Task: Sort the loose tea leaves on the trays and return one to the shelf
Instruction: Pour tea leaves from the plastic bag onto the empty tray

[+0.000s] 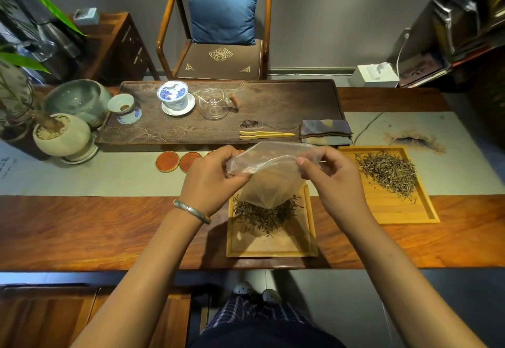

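We see a long wooden table (109, 233) with a pale runner (114, 175) along its middle. Two bamboo trays lie on it: one tray (270, 246) at the near edge, another (393, 208) toward the right end. A dark tea tray (273, 101) sits along the far edge, with round coasters (167, 161) just before it and a potted plant (61, 134) toward the left end.

- My one camera sits on my head, looking forward and steeply down across the long reddish-brown wooden table (82, 227).
- It is near enough that my forearms fill the lower frame, and my left hand (211, 181) and right hand (332, 177) sit at its centre.
- The table's near edge crosses the lower third; beneath it I see my own checked trousers (262, 317) and shoes.
- Past the far edge, the view reaches the wooden armchair with a blue cushion (222, 18) against the grey wall.
- The wide lens bends the table's edges at both sides.
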The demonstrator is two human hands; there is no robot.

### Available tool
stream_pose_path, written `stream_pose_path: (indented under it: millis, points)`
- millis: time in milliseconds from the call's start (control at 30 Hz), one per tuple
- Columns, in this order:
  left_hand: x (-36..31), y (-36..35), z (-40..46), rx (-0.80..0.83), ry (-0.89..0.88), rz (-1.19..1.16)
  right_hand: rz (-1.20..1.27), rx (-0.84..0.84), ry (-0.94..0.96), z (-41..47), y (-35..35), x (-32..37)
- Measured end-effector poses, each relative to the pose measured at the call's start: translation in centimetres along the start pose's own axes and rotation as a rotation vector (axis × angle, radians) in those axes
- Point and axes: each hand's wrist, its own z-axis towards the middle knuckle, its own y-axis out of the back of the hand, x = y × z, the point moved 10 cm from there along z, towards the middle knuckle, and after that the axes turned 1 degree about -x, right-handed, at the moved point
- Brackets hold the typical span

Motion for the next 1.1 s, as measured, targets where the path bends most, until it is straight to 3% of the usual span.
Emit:
stream_pose_path:
  millis: [367, 500, 667, 833, 867, 1000, 1100]
  points:
    - [-0.5, -0.3, -0.9, 0.062, -0.002, -0.167, 0.003, 0.022, 0.048, -1.3, 0.7, 1.1]
    - [0.4, -1.2, -2.1, 0.167, 0.126, -0.537, 0.052, 0.020, 0.092, -1.8, 1.1, 1.7]
    - [5.9, -2.7, -4.9, 0.087, 0.555, -0.684, 0.048, 0.042, 0.169, -2.8, 1.5, 2.9]
    - [7.6, -9.1, -9.9, 0.460, 1.132, -1.028, -0.025, 0.185, 0.401, -6.0, 0.0, 5.0]
    - [7.4, -9.6, -10.0, 0.477, 1.155, -1.108, -0.076, 0.244, 0.462, -7.0, -0.6, 5.2]
    - [6.9, -10.0, -9.1, 0.542, 0.963, -1.129, -0.319, 0.480, 0.595, -10.5, -3.0, 3.7]
    - [8.6, -8.4, -7.9, 0.332, 0.856, -0.963, -0.452, 0.583, 0.591, -11.5, -3.9, 1.9]
